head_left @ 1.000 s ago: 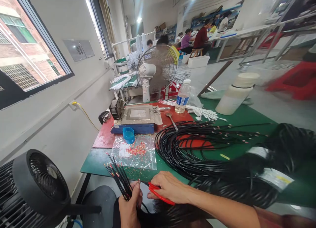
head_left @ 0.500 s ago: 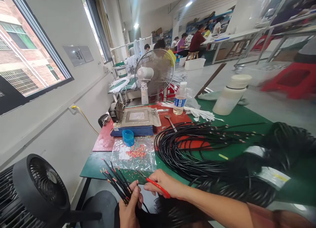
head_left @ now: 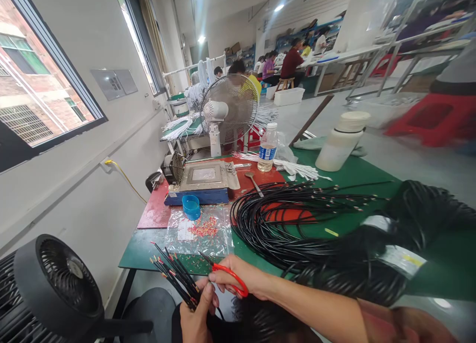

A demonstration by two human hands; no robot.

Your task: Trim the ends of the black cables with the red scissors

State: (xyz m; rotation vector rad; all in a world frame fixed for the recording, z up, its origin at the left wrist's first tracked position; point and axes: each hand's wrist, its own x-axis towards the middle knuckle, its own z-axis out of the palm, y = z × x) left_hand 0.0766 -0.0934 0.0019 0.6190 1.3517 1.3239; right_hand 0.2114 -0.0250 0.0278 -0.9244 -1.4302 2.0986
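Observation:
A bundle of black cables [head_left: 177,278] with red and pale wire tips is gripped in my left hand [head_left: 195,315], its ends fanning up and to the left. My right hand [head_left: 243,273] holds red-handled scissors [head_left: 241,285], fingers wrapped around the handle and the dark blades pointing up and left. The thumb and fingertips of both hands meet at one cable's end, which is mostly hidden between them. Just beyond the hands, a clear plastic bag [head_left: 219,236] lies flat with small red and yellow wire scraps [head_left: 204,227] on it.
A large coil of black cables [head_left: 256,229] covers the table's right side. Behind the bag stand a blue cup [head_left: 191,207] and a blue-based heating unit [head_left: 197,196]. A bottle [head_left: 267,149] and a white jug [head_left: 340,142] stand farther back. A black fan [head_left: 59,283] is at the left.
My right hand has moved slightly left with the scissors, and its fingertips now touch the cable end at my left fingers. The view has shifted slightly.

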